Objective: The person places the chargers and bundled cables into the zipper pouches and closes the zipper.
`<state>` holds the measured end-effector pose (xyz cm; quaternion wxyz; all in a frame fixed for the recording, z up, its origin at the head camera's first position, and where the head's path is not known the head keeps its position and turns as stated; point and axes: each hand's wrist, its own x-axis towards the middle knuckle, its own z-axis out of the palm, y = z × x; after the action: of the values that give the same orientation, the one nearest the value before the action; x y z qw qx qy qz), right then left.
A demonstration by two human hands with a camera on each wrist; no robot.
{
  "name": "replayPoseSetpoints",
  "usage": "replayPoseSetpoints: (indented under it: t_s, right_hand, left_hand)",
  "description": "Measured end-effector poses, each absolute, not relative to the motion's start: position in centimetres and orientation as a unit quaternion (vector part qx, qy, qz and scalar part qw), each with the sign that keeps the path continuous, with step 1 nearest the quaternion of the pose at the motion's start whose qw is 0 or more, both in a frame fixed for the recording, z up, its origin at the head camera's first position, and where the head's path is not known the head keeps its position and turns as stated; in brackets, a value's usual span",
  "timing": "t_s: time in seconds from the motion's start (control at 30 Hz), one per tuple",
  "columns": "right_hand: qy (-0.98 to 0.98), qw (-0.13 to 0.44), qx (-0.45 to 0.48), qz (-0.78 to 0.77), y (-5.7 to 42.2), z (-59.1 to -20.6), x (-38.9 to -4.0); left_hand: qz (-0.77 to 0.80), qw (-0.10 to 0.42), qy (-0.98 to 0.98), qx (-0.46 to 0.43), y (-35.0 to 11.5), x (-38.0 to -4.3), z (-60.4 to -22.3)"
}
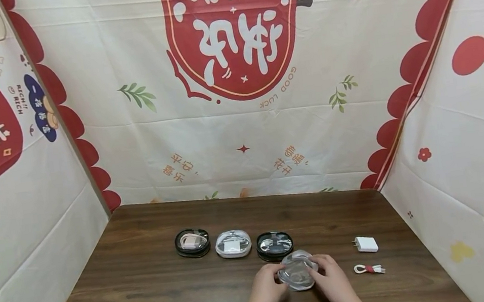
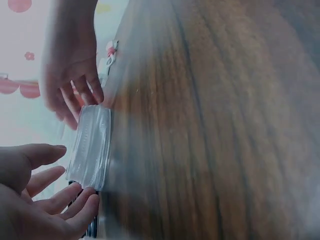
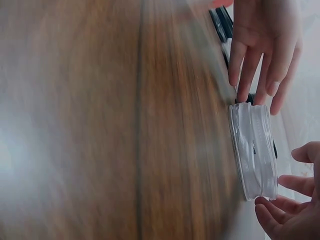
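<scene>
A clear, rounded plastic case (image 1: 298,272) lies on the brown table between the two hands, with the wood tone showing through it. My left hand (image 1: 268,285) is at its left side; in the left wrist view, fingertips (image 2: 89,194) are right at the case's end and the thumb stands away from it. On the other side is my right hand (image 1: 332,279). The right wrist view shows its fingers (image 3: 280,205) at the near end of the case (image 3: 254,150), loosely bent, with the thumb apart.
Behind the hands stand a black-rimmed case (image 1: 275,246), a white-rimmed case (image 1: 233,244) and another black-rimmed case (image 1: 192,243), each with items inside. To the right lie a white charger plug (image 1: 366,244) and a short bundled cable (image 1: 370,269). Printed cloth walls surround the table (image 1: 151,295).
</scene>
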<state>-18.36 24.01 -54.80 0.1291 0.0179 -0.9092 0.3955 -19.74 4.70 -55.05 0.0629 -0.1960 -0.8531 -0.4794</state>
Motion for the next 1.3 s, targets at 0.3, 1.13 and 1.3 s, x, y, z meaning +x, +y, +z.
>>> replayPoseSetpoints:
  t_s: [0.3,1.13,1.3]
  right_hand:
    - [-0.883,0.113,0.019,0.455,21.9,-55.2,-17.6]
    - [-0.862,0.096,0.009,0.497,17.2,-55.0,-18.3]
    - [-0.856,0.085,0.011,0.51,16.8,-55.0,-18.4]
  left_hand:
    - [-0.484,0.041,-0.855,-0.182,2.0,-19.4,-55.1]
    - [-0.518,0.049,-0.836,-0.175,-2.7,-20.7,-55.8]
    - [-0.517,0.049,-0.84,-0.157,-2.9,-21.2,-55.7]
